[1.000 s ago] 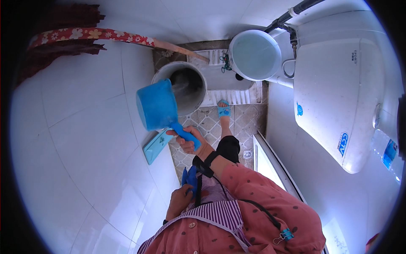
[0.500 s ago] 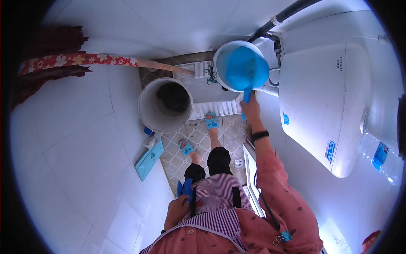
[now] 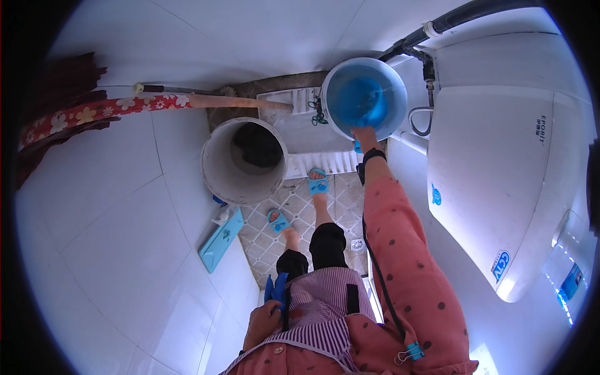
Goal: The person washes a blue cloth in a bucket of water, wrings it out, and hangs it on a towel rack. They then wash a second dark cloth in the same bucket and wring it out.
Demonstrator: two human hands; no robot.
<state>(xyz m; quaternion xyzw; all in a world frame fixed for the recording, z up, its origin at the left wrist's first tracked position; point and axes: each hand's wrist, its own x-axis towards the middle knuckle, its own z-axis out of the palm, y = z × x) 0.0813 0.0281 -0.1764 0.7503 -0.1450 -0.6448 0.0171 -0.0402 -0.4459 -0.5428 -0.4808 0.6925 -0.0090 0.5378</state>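
My right hand is closed round the handle of a blue dipper. The dipper's bowl is down inside a white bucket, which looks to hold water; part of the bowl's outline is blurred. My right hand is at the bucket's near rim. Close to my waist, my left hand is closed on a blue glove, whose finger-like ends stick up beside my striped apron.
A second white bucket with something dark inside stands left of the squat toilet. A white tank juts from the right wall below a dark pipe. A turquoise dustpan-like piece leans at left. A flower-patterned pole crosses upper left.
The dipper has gone from above the white bucket down into it, my right arm reaching farther forward. My left hand keeps its hold on the blue glove. The view has shifted slightly.
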